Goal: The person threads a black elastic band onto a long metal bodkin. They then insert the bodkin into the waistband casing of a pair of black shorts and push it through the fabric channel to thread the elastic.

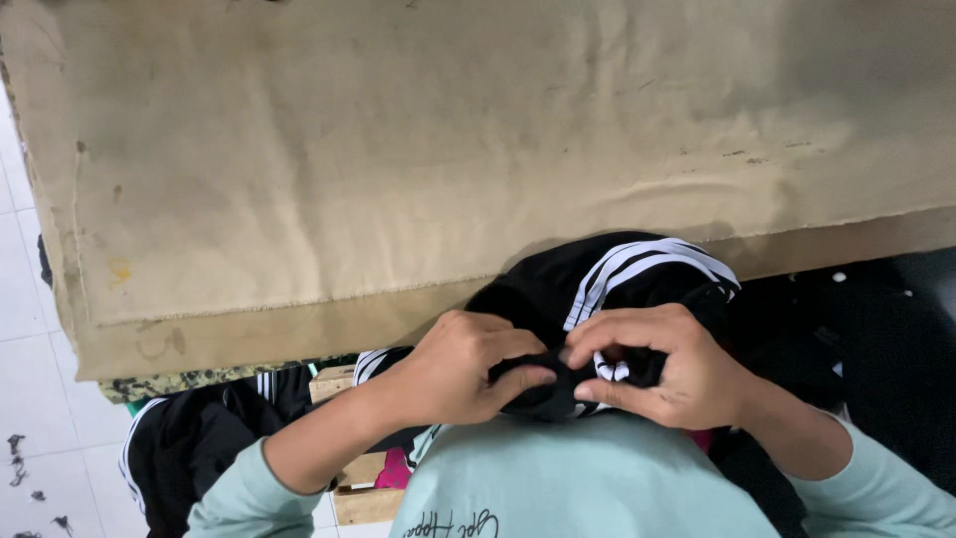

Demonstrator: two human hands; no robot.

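Both hands pinch a black cloth with white stripes [607, 299] at the table [398, 149] edge. The left hand [453, 364] and right hand [667, 364] grip it tight, still bunched up, not flat.

Seen from above, a person in a pale green top works at a table [398, 149] covered in worn tan cloth. Both hands meet close to the chest, pinching a black garment [597, 289] with white stripes. The left hand [458, 369] grips a fold of it between thumb and fingers; the right hand [667, 364] curls over the fabric just beside it, fingertips nearly touching the left. More black striped clothing [199, 438] lies lower left, near a wooden crate [363, 498] on white floor tiles.
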